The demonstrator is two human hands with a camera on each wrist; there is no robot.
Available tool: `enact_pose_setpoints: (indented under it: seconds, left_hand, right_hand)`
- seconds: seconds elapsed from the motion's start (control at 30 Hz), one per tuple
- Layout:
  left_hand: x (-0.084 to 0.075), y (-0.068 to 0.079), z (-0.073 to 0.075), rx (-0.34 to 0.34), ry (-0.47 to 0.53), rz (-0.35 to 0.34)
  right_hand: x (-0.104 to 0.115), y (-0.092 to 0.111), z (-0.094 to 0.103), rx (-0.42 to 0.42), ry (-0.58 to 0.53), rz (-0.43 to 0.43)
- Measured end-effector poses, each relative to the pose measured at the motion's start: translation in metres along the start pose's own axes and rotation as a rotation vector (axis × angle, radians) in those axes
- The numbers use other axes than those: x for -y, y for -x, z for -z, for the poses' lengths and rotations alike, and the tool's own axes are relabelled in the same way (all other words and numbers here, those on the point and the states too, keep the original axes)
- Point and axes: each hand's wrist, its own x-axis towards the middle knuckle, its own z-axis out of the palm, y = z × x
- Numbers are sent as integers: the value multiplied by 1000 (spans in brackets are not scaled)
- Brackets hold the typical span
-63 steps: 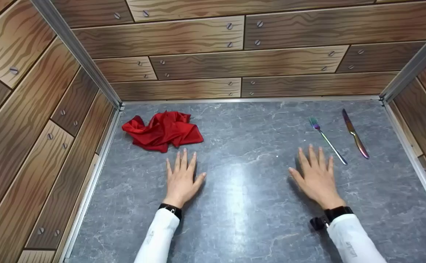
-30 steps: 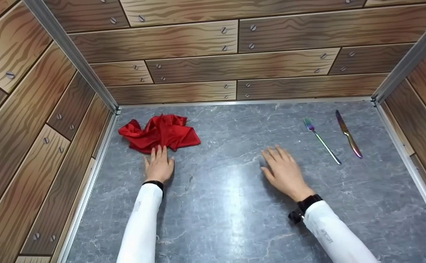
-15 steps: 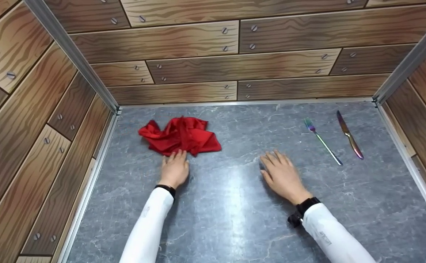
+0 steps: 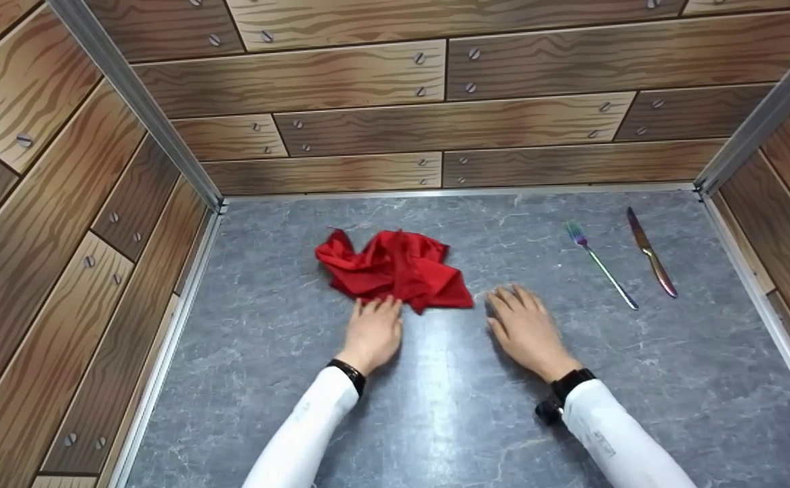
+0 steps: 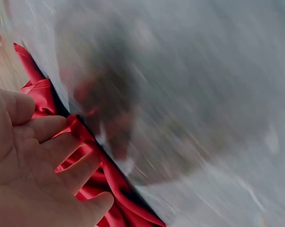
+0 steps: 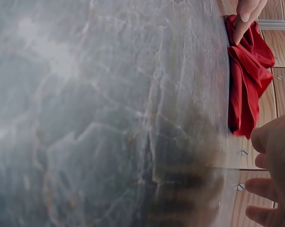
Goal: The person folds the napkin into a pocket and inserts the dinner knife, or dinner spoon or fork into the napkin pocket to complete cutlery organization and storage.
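Observation:
A crumpled red satin cloth (image 4: pixel 402 266) lies on the grey marbled tabletop, left of my right hand. My left hand (image 4: pixel 372 335) rests its fingertips on the cloth's near edge. In the left wrist view the fingers of that hand (image 5: pixel 43 156) are spread and only slightly bent over the red folds (image 5: pixel 111 187). My right hand (image 4: pixel 527 332) is palm down with relaxed fingers, holding nothing. Its fingertips are just right of the cloth's right corner. In the right wrist view, the cloth (image 6: pixel 249 75) shows beyond the right hand (image 6: pixel 275 165), with left fingers on it at the top.
A rainbow-coloured fork (image 4: pixel 601 264) lies on the right of the tabletop (image 4: pixel 253 339). A matching knife (image 4: pixel 651 252) lies to its right. Wood-patterned panels (image 4: pixel 341 122) wall in the back and both sides, with metal rails along their bottom edges.
My left hand has reached the red cloth and slid it rightward and slightly nearer. Earlier my right hand shifted left, away from the fork; over the last half second it has hardly moved.

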Motion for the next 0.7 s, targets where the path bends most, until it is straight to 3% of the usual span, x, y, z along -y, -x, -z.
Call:
enact_pose_setpoints:
  seconds: [0.37,0.57,0.7]
  left_hand:
    - [-55,16,-11,3,21,-168]
    - [-61,21,-13,17,69,-294]
    - [-57,19,-10,-1,157,-337]
  right_hand:
    - [-10,5,-8,-6,-13,-32]
    - [-19,8,-8,-68,-64,-42]
    - [-23,9,-8,-71,-91,-29]
